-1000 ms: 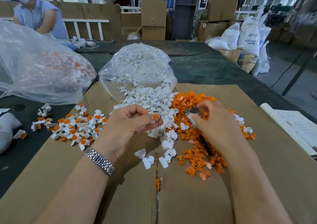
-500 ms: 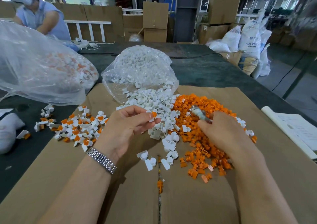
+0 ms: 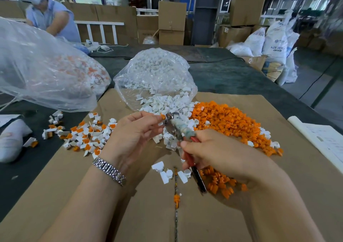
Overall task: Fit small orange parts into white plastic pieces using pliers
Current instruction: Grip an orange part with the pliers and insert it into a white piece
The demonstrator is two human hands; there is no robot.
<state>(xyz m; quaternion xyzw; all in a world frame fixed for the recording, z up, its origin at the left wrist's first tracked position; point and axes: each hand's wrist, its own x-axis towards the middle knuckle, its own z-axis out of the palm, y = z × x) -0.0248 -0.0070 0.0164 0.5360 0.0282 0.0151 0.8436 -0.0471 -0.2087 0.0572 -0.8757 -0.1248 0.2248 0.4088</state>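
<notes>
Orange part [image 3: 163,116] seated in white piece, pinched at left hand [image 3: 136,133] fingertips above counter; white piece mostly hidden. Pliers [image 3: 176,125] nose touching orange part, jaw gap unclear. Right hand [image 3: 213,153] curled round red handles, wrist low. Orange pile [image 3: 228,123] behind right hand.

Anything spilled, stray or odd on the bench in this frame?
Mostly ordinary work piles. One stray orange part lies alone on the seam of the cardboard sheet, apart from the orange pile. A few finished pieces have scattered off the cardboard onto the dark table.
</notes>
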